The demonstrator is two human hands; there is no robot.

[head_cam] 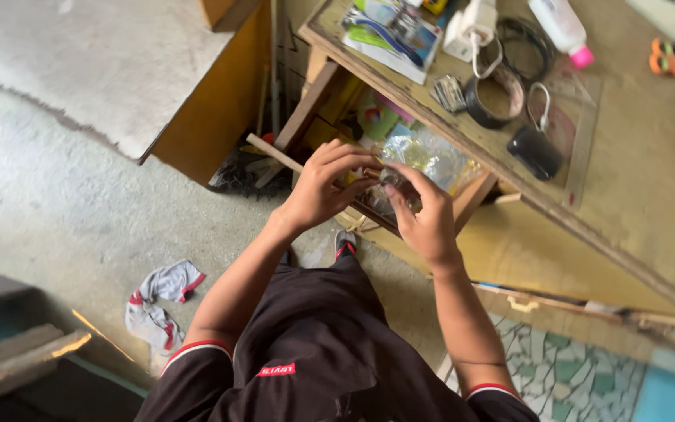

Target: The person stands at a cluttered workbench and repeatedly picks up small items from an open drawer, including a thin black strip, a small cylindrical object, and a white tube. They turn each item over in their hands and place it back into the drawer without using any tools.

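- Concrete floor (56,195) lies below me, a crumpled rag (158,305) on it.
- Cluttered wooden bench (634,187) stands ahead, its drawer (470,195) pulled open.
- Clear plastic bags (427,156) fill that drawer.
- Left hand (323,187) and right hand (425,219) pinch one small object (391,178) over the drawer; what it is, I cannot tell.

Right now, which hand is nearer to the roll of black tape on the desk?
Right. The right hand is just below-left of the black tape roll; the left hand is farther left, over the open drawer.

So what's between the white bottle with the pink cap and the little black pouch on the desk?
In the head view, between the white bottle and the black pouch lie coiled black cable and a dark tape roll.
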